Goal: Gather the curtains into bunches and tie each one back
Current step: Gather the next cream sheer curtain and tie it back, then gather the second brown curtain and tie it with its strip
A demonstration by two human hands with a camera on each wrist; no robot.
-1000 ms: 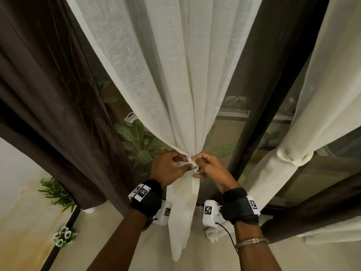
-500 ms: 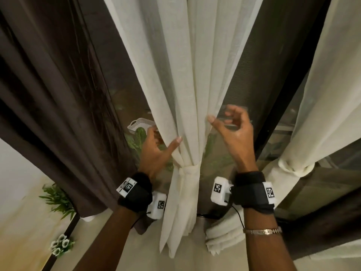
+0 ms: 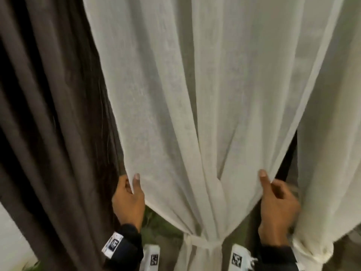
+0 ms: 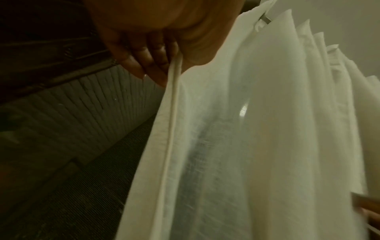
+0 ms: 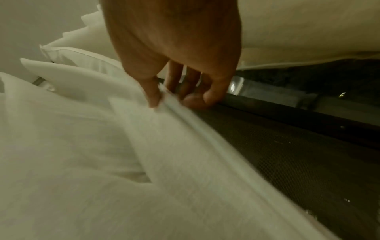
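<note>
A sheer white curtain hangs in front of me, bunched low down by a white tie band. My left hand pinches the curtain's left hem between thumb and fingers. In the left wrist view that hem runs down from the fingers. My right hand pinches the right hem; the right wrist view shows thumb and fingers closed on the folded edge. Both hands are above the tie, spread apart. A second white curtain at the right is bunched with its own tie.
A dark brown curtain hangs at the left, close to my left hand. Dark mesh screen and a window frame lie behind the sheer fabric. Green leaves show below, between my left hand and the tie.
Both hands left the tie knot, rose, and moved apart. They now pinch the curtain's left and right hems, and the fabric above the tie is spread wider. The view has moved closer.
</note>
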